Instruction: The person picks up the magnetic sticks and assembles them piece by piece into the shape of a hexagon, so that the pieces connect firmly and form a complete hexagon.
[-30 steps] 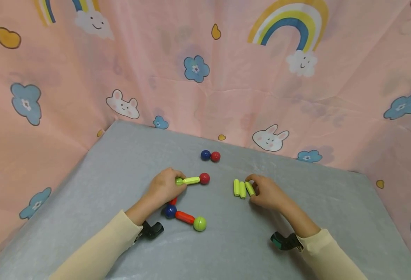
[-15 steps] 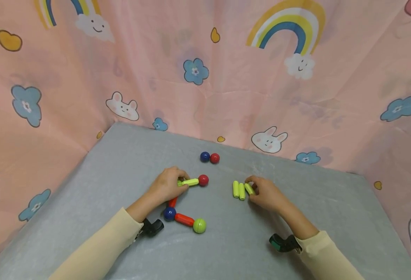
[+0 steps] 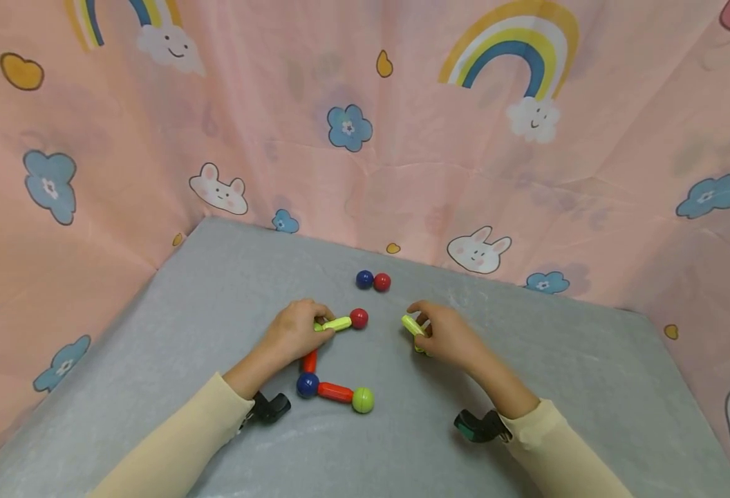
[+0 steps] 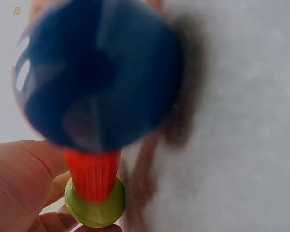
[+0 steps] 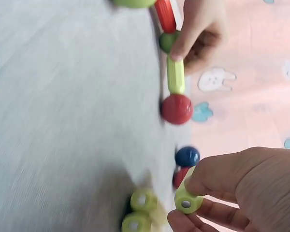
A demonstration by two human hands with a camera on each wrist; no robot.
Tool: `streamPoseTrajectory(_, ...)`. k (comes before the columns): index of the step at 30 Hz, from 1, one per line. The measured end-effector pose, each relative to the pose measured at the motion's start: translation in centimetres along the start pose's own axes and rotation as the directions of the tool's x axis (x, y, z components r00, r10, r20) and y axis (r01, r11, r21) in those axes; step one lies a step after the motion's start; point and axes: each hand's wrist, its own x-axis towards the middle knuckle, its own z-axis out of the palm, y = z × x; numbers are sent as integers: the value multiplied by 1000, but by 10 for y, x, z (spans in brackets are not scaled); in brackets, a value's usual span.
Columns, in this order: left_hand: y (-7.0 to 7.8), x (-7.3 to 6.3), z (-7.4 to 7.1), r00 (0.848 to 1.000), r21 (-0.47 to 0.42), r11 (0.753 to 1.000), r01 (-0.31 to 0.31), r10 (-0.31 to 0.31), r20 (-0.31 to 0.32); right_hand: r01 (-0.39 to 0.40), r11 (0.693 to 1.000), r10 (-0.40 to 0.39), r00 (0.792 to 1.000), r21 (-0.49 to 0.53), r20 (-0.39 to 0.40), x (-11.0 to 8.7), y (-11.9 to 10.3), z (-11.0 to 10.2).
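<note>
My left hand (image 3: 293,330) grips a green ball (image 4: 96,208) and touches the end of a yellow-green magnetic rod (image 3: 338,324) joined to it. That rod's other end carries a red ball (image 3: 359,318). From the held ball a red rod (image 3: 310,361) runs to a blue ball (image 3: 307,384), then another red rod (image 3: 336,393) ends at a second green ball (image 3: 363,400). My right hand (image 3: 454,337) pinches a loose yellow-green rod (image 3: 411,324) between thumb and fingers, above the table. Two more yellow-green rods (image 5: 140,210) lie side by side below, mostly hidden in the head view.
Farther back, a loose blue ball (image 3: 365,279) and red ball (image 3: 382,281) sit touching on the grey table cover (image 3: 247,270). A pink patterned curtain (image 3: 396,187) rises along the table's back and sides.
My right hand has picked up one of the yellow-green rods and moved left over the other two. The left hand stays nearly in place; the joined piece's near end has shifted slightly right.
</note>
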Motion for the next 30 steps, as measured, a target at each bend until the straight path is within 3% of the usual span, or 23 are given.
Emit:
streamPoseTrajectory(10, -2, -4, -2, 1000, -10, 1000, -5, 6, 2, 84, 996, -84, 996, 2, 23, 17, -27, 20)
streamPoseTrajectory(18, -2, -6, -2, 1000, -27, 1000, 10, -10, 9, 79, 997, -80, 996, 23, 34, 23, -37, 28)
streamPoseTrajectory(22, -2, -5, -2, 1000, -23, 1000, -15, 15, 7, 84, 996, -85, 996, 29, 31, 24, -38, 29)
streamPoseTrajectory(30, 3, 3, 1, 993, -53, 996, -68, 72, 89, 117, 992, -117, 993, 46, 7, 24, -34, 30)
